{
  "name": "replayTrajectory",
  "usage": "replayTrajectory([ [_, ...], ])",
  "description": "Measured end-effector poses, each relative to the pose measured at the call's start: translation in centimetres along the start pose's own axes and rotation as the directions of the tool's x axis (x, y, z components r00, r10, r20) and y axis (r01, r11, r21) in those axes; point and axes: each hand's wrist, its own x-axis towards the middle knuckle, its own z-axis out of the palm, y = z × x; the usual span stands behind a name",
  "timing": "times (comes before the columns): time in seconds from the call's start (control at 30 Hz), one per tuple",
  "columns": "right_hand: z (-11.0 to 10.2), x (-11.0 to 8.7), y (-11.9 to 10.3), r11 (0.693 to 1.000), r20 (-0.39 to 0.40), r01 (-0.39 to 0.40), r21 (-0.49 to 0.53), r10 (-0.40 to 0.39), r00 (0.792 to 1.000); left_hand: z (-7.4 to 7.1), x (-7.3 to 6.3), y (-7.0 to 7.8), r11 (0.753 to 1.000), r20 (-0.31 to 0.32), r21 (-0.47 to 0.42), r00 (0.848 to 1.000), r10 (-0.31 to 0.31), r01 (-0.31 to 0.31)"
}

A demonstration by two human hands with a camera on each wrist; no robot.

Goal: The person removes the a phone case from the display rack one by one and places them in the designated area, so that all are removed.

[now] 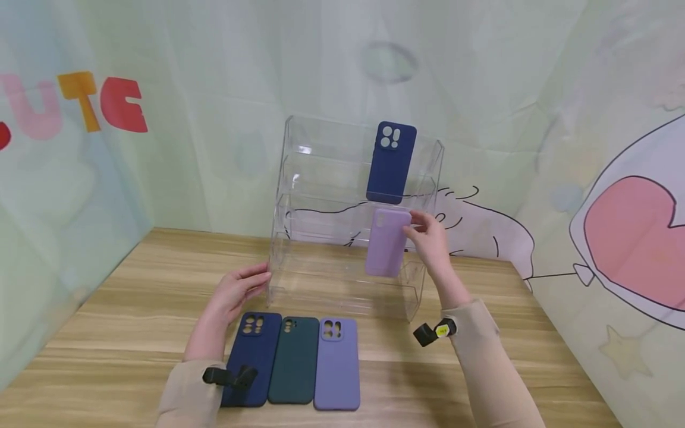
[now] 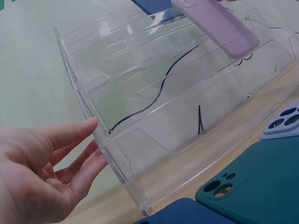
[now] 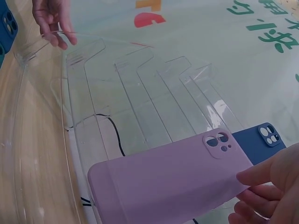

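A clear acrylic tiered rack [image 1: 321, 273] stands on the wooden table. Between thumb and fingers, my right hand [image 1: 430, 241] pinches the upper right edge of a light purple phone case [image 1: 386, 244]. That case leans upright on the rack's right side, its lower end behind a clear front lip in the right wrist view. Directly above, a dark blue phone case [image 1: 392, 163] stands in a higher tier. With its fingertips, my left hand [image 1: 241, 291] touches the outer face of the rack's left side panel [image 2: 86, 109].
In front of the rack, a dark blue case [image 1: 253, 359], a dark green case [image 1: 294, 359] and a lavender case [image 1: 337, 365] lie side by side on the table [image 1: 128, 333]. A printed curtain [image 1: 214, 148] hangs behind and along both sides.
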Motion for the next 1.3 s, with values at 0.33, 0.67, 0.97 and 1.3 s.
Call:
replayTrajectory([
  [0.33,0.7,-0.4,0.4,0.992,-0.051,0.012,0.124,-0.006,0.999,0.0,-0.1,0.1,1.0,-0.003,-0.008,1.0,0.002,-0.003],
  [0.67,1.0,-0.6,1.1,0.964,-0.052,-0.018,0.266,0.032,0.998,0.0,0.0,0.1,1.0,0.002,-0.011,1.0,0.006,-0.006],
  [0.97,1.2,-0.6,1.6,0.96,-0.058,-0.047,0.275,0.065,0.996,0.0,-0.1,0.0,1.0,0.001,-0.005,1.0,0.003,-0.003],
  [1.3,1.1,-0.6,1.5,0.948,-0.095,0.001,0.319,0.031,0.995,0.0,0.0,0.0,1.0,0.001,0.028,1.0,-0.005,0.005],
])
